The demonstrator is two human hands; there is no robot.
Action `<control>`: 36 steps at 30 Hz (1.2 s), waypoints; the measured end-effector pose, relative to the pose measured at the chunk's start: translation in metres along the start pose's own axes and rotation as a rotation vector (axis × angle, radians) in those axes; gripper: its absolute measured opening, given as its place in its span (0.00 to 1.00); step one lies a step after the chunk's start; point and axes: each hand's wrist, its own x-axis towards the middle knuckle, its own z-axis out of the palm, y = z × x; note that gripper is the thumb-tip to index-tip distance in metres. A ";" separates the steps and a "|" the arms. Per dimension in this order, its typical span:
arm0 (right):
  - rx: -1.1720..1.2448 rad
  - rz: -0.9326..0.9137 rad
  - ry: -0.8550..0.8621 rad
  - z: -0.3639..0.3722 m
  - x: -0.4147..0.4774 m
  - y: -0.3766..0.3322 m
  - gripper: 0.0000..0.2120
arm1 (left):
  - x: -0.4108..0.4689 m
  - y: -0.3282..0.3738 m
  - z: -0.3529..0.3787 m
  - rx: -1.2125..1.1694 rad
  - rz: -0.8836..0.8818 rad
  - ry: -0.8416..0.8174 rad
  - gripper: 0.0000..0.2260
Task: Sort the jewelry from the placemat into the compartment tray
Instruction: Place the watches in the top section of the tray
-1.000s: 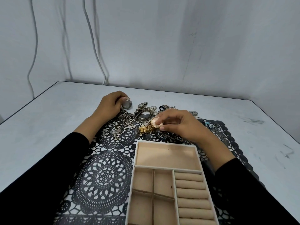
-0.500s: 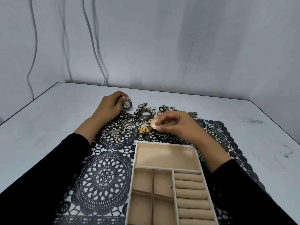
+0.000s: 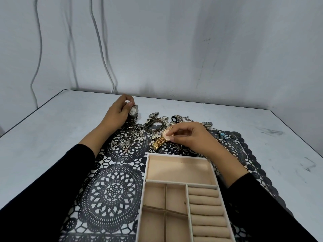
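A silver watch (image 3: 133, 111) was gripped in the curled fingers of the left hand (image 3: 117, 114) at the far edge of the black lace placemat (image 3: 111, 189), while the case of a gold watch (image 3: 162, 137) was pinched between thumb and fingertips of the right hand (image 3: 191, 137). The pick-up step was judged to be in hand. Nothing had yet been laid in the compartment tray (image 3: 180, 155). Chains, pearls and rings (image 3: 130, 140) were heaped on the placemat. A lift and a carry toward the tray's long far compartment were judged to be called for next.

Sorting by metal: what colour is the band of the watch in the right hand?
The watch band is gold, clearest in the head view.
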 end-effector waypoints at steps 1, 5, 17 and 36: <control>-0.009 -0.002 0.003 0.000 0.000 0.000 0.07 | 0.001 -0.001 0.000 -0.007 -0.016 -0.004 0.11; -0.023 -0.003 0.015 -0.001 0.001 0.002 0.07 | 0.000 -0.004 -0.001 -0.059 -0.054 -0.020 0.09; 0.011 0.002 0.019 -0.001 0.001 0.002 0.07 | -0.005 0.006 0.000 -0.107 -0.111 -0.051 0.07; 0.140 -0.045 0.170 -0.004 -0.013 -0.037 0.08 | -0.030 0.045 -0.009 -0.259 -0.008 0.118 0.10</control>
